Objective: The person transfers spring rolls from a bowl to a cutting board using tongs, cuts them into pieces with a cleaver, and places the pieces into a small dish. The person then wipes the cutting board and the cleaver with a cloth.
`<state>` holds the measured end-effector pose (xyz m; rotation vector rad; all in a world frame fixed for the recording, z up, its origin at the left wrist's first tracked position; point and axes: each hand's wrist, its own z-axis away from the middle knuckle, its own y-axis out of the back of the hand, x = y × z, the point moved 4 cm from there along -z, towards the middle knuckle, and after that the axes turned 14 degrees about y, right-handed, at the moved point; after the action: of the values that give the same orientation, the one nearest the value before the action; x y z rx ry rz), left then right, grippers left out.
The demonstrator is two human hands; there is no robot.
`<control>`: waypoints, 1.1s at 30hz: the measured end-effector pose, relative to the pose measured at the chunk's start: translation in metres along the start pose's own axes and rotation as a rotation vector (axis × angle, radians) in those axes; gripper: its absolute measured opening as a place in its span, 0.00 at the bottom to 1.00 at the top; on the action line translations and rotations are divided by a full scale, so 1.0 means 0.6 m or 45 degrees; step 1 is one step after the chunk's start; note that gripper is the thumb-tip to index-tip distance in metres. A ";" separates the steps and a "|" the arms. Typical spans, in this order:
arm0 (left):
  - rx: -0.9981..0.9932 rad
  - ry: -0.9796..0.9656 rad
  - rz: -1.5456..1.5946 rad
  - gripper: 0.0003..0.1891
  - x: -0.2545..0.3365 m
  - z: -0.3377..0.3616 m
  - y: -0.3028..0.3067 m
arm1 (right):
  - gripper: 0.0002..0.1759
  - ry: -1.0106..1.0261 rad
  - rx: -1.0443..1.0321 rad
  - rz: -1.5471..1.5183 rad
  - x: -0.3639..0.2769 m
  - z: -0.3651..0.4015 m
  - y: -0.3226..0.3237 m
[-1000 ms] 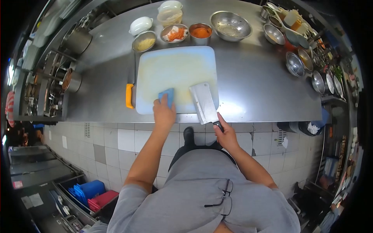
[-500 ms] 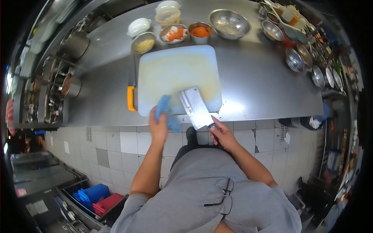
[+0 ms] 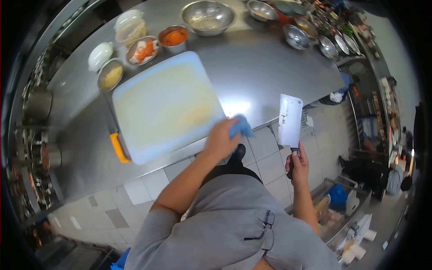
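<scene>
My left hand (image 3: 221,140) is closed around a blue cloth (image 3: 241,127), over the near right corner of the white cutting board (image 3: 166,105). Off to the right, past the table's front edge, my right hand (image 3: 298,165) grips the dark handle of a cleaver (image 3: 290,119). Its broad blade points away from me, with small bits of residue on the face. A knife with a yellow handle (image 3: 119,147) lies along the board's left side. Stains mark the board's surface.
Behind the board stand a bowl of chopped yellowish pieces (image 3: 110,74), a bowl of orange and white pieces (image 3: 143,51), a container of orange food (image 3: 173,38) and a large steel bowl (image 3: 208,18). More metal bowls (image 3: 297,37) line the back right. Tiled floor (image 3: 150,183) lies below the steel table (image 3: 256,76).
The cleaver has moved right, from over the board's near edge to beyond the table. My left hand has carried the cloth rightward. The view has turned to the right.
</scene>
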<state>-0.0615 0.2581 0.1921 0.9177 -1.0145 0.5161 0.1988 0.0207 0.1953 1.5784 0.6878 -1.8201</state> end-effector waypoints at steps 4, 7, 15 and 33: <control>0.425 -0.395 -0.182 0.23 0.077 -0.190 0.094 | 0.37 0.068 0.238 -0.004 -0.016 0.058 0.034; 0.397 -0.291 -0.531 0.24 0.081 -0.331 0.108 | 0.36 0.025 0.328 -0.167 0.009 0.089 0.053; 0.355 -0.320 -1.173 0.25 -0.014 -0.232 -0.067 | 0.35 -0.038 0.317 -0.223 0.056 0.078 0.127; 0.573 0.024 -0.973 0.26 0.038 -0.045 -0.265 | 0.23 0.027 0.184 -0.269 0.021 -0.129 0.462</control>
<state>0.0795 0.1948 0.1418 1.5980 -0.4630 0.0954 0.4553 -0.1093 0.1756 1.6736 0.7729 -2.0491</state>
